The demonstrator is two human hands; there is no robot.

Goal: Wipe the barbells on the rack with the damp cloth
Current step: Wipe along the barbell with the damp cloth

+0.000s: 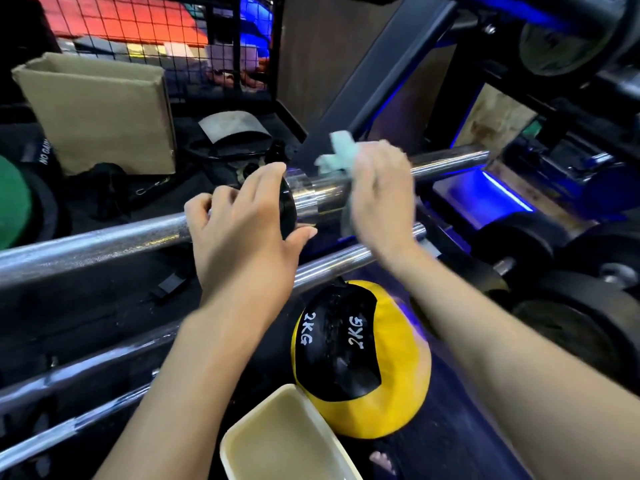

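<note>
1. Head view, nearest first: below both forearms sat a cream plastic tub, and just beside it a yellow-and-black medicine ball marked 2KG.
2. Left hand rested against the top barbell at its collar; its fingers lay mostly straight over the black disc there and the thumb reached under, steadying more than gripping.
3. Right hand, blurred, held the damp cloth wrapped over the smooth sleeve just past the collar. Its fingers were curled round cloth and sleeve together, with pale cloth ends sticking out beyond the fingertips.
4. Handling, as a judgement: the barbell looked heavy, rigid steel that stays put on the rack, so only light bracing seemed needed. The polished sleeve was probably slick, more so when wet, while the knurled shaft left of the left fingers should offer better purchase. The cloth was soft and limp, best bunched in the palm.
5. Room: beyond the right fingers the sleeve ran free to its end near the rack upright. A second bar lay close beneath both hands, so knuckles had little clearance downward. A cardboard box stood well apart, past the left fingers.
</note>
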